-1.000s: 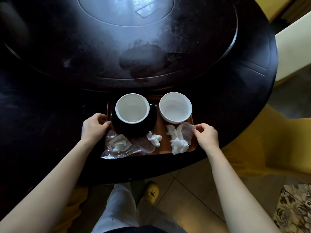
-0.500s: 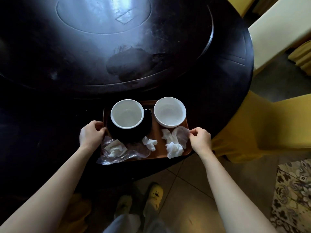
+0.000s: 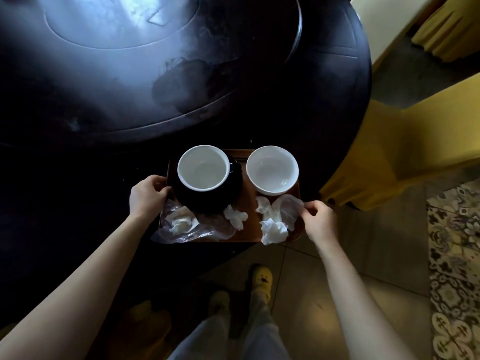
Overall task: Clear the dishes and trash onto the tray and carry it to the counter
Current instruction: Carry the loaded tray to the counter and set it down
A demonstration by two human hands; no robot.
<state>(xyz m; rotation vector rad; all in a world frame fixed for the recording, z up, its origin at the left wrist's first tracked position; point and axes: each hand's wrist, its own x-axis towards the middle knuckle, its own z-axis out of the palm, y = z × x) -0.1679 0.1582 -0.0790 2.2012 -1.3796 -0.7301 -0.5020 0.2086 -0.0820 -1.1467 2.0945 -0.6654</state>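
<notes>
A brown tray (image 3: 249, 233) sits at the near edge of the dark round table (image 3: 324, 126), its front corner over the floor. On it stand a white cup (image 3: 203, 168) on a black saucer (image 3: 207, 201), and a white bowl (image 3: 272, 169). Crumpled white napkins (image 3: 272, 227) and a clear plastic wrapper (image 3: 181, 226) lie along its front. My left hand (image 3: 146, 194) grips the tray's left rim. My right hand (image 3: 319, 220) grips the right rim, fingers pinched by the napkin.
A raised turntable (image 3: 155, 74) fills the table's middle. A yellow-covered chair (image 3: 405, 152) stands close on the right, with a patterned rug (image 3: 454, 268) beyond. Tiled floor and my feet in yellow slippers (image 3: 261, 279) lie below the tray.
The tray with both hands on it has slid toward me and to the right along the table's edge. My view has shifted right, and my feet have stepped.
</notes>
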